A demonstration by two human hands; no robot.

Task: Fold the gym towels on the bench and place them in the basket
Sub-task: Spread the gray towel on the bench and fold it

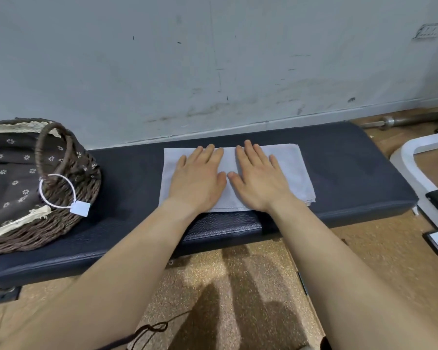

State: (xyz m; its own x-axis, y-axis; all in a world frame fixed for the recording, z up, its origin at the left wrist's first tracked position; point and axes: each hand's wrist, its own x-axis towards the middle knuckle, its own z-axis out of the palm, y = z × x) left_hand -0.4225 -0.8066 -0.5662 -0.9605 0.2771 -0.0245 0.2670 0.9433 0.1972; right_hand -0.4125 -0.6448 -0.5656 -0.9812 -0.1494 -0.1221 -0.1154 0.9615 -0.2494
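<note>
A light grey towel, folded into a flat rectangle, lies on the dark blue padded bench. My left hand and my right hand rest side by side on the towel, palms down with fingers straight, thumbs almost touching. A brown wicker basket with a dark flowered lining, a loop handle and a white tag on a ring stands at the bench's left end.
A scuffed pale wall rises right behind the bench. A white metal frame and a barbell bar lie on the floor to the right. Speckled tan flooring lies in front of the bench.
</note>
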